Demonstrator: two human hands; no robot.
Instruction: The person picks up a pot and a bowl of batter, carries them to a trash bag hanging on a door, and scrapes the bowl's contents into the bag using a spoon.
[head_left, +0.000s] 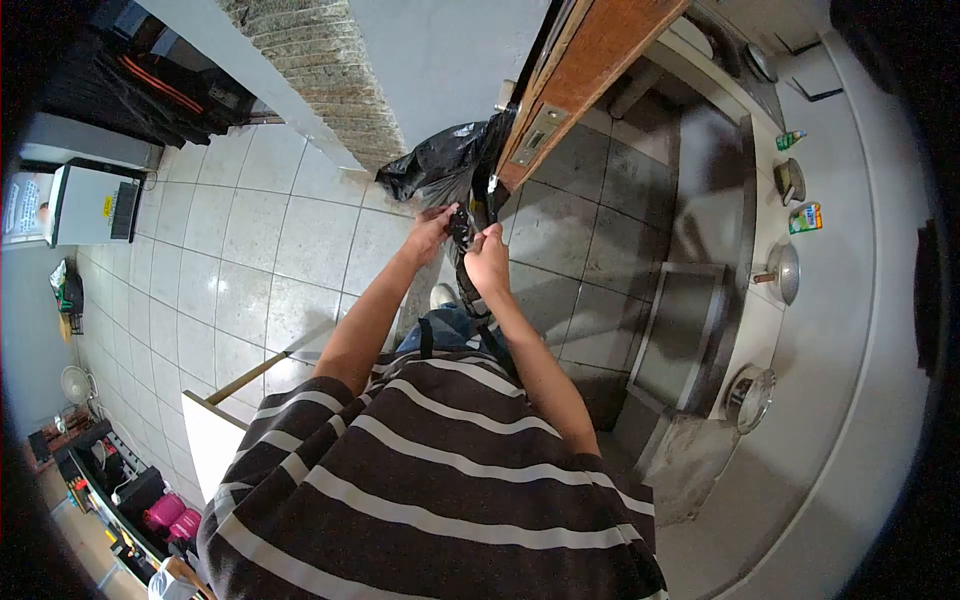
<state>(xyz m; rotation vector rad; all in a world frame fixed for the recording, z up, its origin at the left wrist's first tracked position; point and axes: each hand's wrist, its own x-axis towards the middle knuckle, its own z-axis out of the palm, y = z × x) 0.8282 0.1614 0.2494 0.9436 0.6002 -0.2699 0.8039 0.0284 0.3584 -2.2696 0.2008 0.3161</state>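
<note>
A black plastic bag (440, 160) hangs by the edge of a wooden door (590, 60), near its metal latch plate (535, 135). My left hand (432, 228) and my right hand (487, 258) are close together just below the bag, both pinching a bunched black part of it between the fingers. My arms reach forward over my striped shirt (430, 480).
White floor tiles (250, 240) spread to the left, darker tiles (590, 240) to the right. A counter (840, 300) on the right holds pot lids, bottles and a sink. A white appliance (90, 205) stands far left. A white board (215, 440) leans near my left side.
</note>
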